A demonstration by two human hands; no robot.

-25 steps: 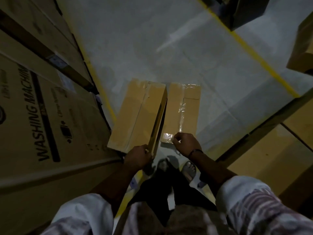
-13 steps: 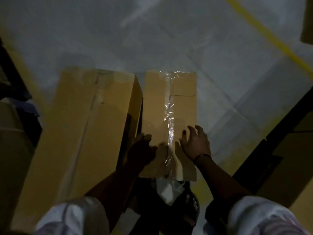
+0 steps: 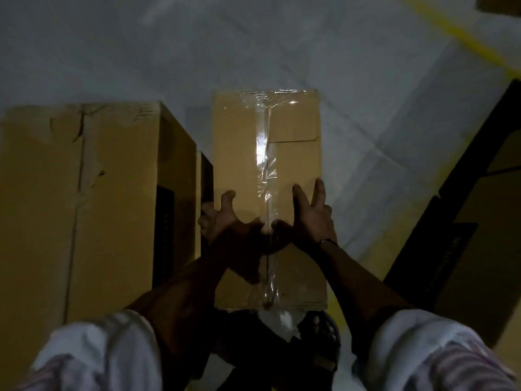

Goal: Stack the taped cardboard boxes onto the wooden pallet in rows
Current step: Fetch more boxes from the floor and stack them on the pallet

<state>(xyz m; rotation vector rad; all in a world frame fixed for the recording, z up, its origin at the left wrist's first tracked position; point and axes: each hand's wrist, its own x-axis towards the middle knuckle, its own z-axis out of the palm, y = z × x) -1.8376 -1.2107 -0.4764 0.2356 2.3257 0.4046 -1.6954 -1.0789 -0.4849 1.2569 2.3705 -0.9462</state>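
Note:
A small taped cardboard box [image 3: 242, 153] lies on the floor right in front of me, with shiny clear tape down its middle seam. My left hand [image 3: 222, 218] grips its left edge, thumb on top and fingers curled down into the narrow gap on that side. My right hand [image 3: 310, 215] lies on the box top to the right of the tape, fingers straight and spread, the outer ones reaching the right edge. No wooden pallet is in view.
A larger, taller cardboard box [image 3: 84, 207] stands close on the left, almost touching the small one. More cartons [image 3: 485, 221] stand in shadow at the right. A yellow floor line [image 3: 465, 40] crosses the grey concrete floor [image 3: 253, 46] at the upper right.
The view has dropped closer to the boxes. Both hands slid forward from the small box's near end to its middle, and the left hand went from the larger box's corner to the small box's left edge.

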